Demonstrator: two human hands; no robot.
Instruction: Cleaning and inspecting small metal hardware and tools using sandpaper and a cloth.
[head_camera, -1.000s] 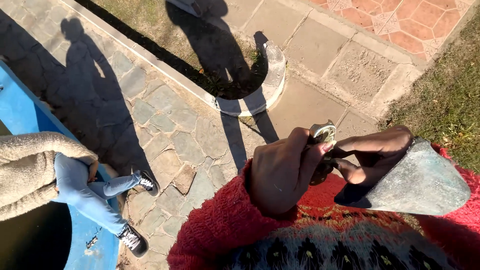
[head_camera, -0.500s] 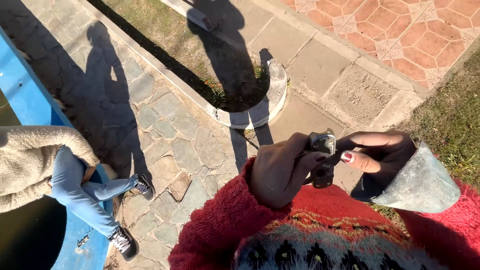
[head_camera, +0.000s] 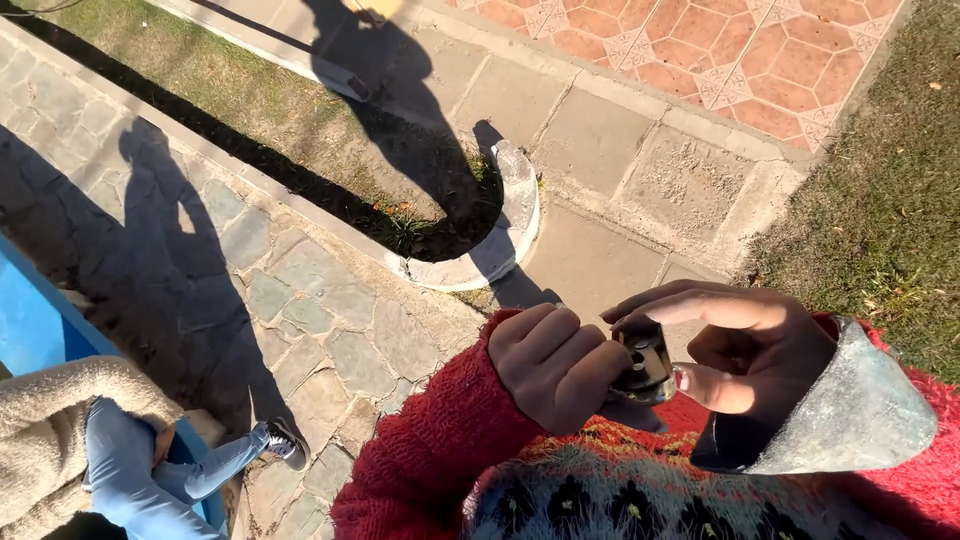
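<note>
Small dark metal object (head_camera: 645, 362): held at chest height between your two hands, above the red knitted sweater (head_camera: 440, 450). Looks rigid, compact and light (smooth, probably slippery); grip it by its edges. Left hand (head_camera: 555, 365): fisted around its left side, knuckles up. Right hand (head_camera: 745, 350): fingers curved over the top, thumb beneath, pinching it

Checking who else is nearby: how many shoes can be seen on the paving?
1: a dark shoe with a white sole at lower left, on the leg in blue trousers above the stone paving. A second shoe may be hidden below the frame.
</note>
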